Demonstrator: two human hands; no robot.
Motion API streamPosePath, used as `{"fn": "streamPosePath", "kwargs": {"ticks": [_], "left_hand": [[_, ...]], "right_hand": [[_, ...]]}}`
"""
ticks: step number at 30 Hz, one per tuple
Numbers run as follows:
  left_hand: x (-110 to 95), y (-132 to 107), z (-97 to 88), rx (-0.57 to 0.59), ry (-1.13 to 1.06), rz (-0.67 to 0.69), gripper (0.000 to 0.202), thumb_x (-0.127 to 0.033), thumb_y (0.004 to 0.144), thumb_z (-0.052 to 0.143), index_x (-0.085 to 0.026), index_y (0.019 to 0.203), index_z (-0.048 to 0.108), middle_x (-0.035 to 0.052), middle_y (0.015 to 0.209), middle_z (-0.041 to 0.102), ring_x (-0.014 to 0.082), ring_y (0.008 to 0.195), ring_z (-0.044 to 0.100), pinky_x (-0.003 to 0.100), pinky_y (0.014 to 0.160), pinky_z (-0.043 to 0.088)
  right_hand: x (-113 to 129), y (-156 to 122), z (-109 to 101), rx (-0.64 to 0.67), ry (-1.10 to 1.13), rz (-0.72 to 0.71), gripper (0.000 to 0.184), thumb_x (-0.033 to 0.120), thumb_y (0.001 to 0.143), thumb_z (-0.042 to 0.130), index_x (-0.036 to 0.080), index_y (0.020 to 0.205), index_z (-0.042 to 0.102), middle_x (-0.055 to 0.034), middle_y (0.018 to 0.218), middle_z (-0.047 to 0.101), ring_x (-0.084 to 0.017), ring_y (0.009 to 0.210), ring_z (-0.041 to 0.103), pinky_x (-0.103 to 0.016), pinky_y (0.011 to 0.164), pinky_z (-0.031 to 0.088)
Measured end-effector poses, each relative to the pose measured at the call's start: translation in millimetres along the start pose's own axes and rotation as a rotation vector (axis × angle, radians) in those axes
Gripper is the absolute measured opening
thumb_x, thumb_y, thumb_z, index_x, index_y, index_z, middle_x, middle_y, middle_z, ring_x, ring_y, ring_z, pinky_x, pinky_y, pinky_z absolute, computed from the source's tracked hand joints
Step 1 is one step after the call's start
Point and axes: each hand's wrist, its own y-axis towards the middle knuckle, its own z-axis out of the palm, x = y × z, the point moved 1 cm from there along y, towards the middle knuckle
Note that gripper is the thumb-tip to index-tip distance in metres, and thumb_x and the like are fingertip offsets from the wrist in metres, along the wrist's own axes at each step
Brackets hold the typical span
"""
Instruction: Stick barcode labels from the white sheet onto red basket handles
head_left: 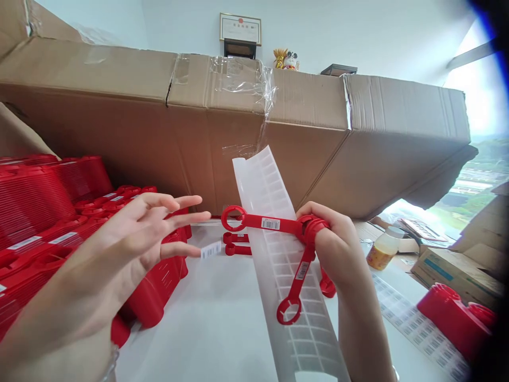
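Head view: left hand [135, 233] fingers spread loose, label [210, 249] stuck at one fingertip. Right hand [338, 239] clenched around red tools [250, 221]; sheet [262, 180] behind its fingers, possibly pinched too.

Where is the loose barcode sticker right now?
Head view, left of centre: the barcode sticker clings to a fingertip of the left hand, above the white table, just left of two small red parts lying there.

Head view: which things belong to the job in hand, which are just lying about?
In hand: left hand, barcode sticker on its fingertip; right hand gripping red wrenches, label sheet behind them; red stacks at left.
Lying about: cardboard boxes, yellow bottle, framed certificate, figurine.
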Motion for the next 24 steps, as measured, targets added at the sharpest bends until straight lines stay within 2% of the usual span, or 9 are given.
{"fn": "streamPosePath", "kwargs": {"ticks": [1,3,5,6,9,11,14,18,24], "left_hand": [[-1,-4,7.7,-0.052,0.019,0.013,0.022,-0.044,0.082,0.075,-0.026,0.092,0.067,0.0066,0.132,0.068,0.0355,0.124,0.065,0.037,0.077,0.066],[-2,-12,26.2,-0.243,0.215,0.086,0.023,-0.043,0.087,0.073,-0.028,0.103,0.065,0.0021,0.139,0.060,0.0281,0.133,0.057,0.042,0.109,0.052],[3,-18,47.0,-0.327,0.456,0.288,0.042,-0.047,0.087,0.075,-0.027,0.118,0.056,0.0075,0.148,0.046,0.0288,0.141,0.045,0.049,0.122,0.036],[7,-19,56.3,-0.317,0.548,0.357,0.049,-0.048,0.087,0.073,-0.026,0.125,0.050,0.0116,0.151,0.041,0.0306,0.146,0.037,0.051,0.124,0.031],[22,-16,73.5,-0.202,0.604,0.334,0.060,-0.055,0.090,0.068,-0.023,0.132,0.040,0.0160,0.145,0.043,0.0338,0.142,0.039,0.054,0.117,0.037],[29,-12,77.1,-0.091,0.522,0.206,0.056,-0.060,0.093,0.061,-0.024,0.130,0.038,0.0131,0.135,0.052,0.0312,0.128,0.052,0.050,0.105,0.047],[32,-9,78.7,0.018,0.359,0.080,0.039,-0.057,0.101,0.051,-0.026,0.121,0.039,0.0069,0.118,0.058,0.0241,0.112,0.060,0.038,0.092,0.051],[32,-11,83.7,-0.090,0.260,0.095,0.029,-0.051,0.104,0.047,-0.027,0.118,0.041,0.0043,0.117,0.057,0.0215,0.112,0.058,0.036,0.095,0.048],[34,-14,92.9,-0.205,0.264,0.171,0.045,-0.050,0.096,0.061,-0.026,0.124,0.036,0.0084,0.125,0.050,0.0240,0.111,0.055,0.037,0.084,0.050]], "right_hand": [[1,-1,1,0.002,0.003,-0.002,0.016,0.014,0.075,0.045,0.020,0.064,0.054,0.0037,0.057,0.047,-0.012,0.056,0.039,-0.026,0.048,0.027],[4,-4,5,0.014,0.021,-0.018,0.016,0.013,0.075,0.044,0.021,0.065,0.054,0.0038,0.058,0.048,-0.012,0.056,0.039,-0.026,0.048,0.027],[7,-8,11,0.024,0.049,-0.039,0.017,0.012,0.074,0.043,0.021,0.065,0.053,0.0042,0.058,0.047,-0.012,0.056,0.039,-0.025,0.048,0.026],[9,-10,14,0.026,0.064,-0.047,0.017,0.011,0.074,0.042,0.021,0.065,0.052,0.0044,0.058,0.047,-0.011,0.055,0.039,-0.025,0.047,0.026],[13,-14,19,0.018,0.100,-0.055,0.016,0.011,0.073,0.042,0.021,0.065,0.052,0.0045,0.058,0.047,-0.011,0.055,0.038,-0.025,0.047,0.027],[14,-16,19,0.002,0.119,-0.063,0.016,0.011,0.072,0.043,0.021,0.065,0.052,0.0045,0.058,0.048,-0.011,0.055,0.038,-0.025,0.047,0.027],[15,-17,20,-0.016,0.149,-0.077,0.015,0.011,0.074,0.044,0.021,0.064,0.051,0.0046,0.056,0.046,-0.011,0.054,0.037,-0.025,0.046,0.026],[18,-18,21,-0.027,0.169,-0.065,0.016,0.011,0.075,0.045,0.021,0.065,0.052,0.0038,0.058,0.046,-0.011,0.054,0.037,-0.026,0.047,0.026],[20,-24,26,-0.005,0.154,-0.099,0.019,0.007,0.078,0.044,0.022,0.067,0.049,0.0054,0.056,0.045,-0.011,0.053,0.038,-0.026,0.047,0.026]]}}
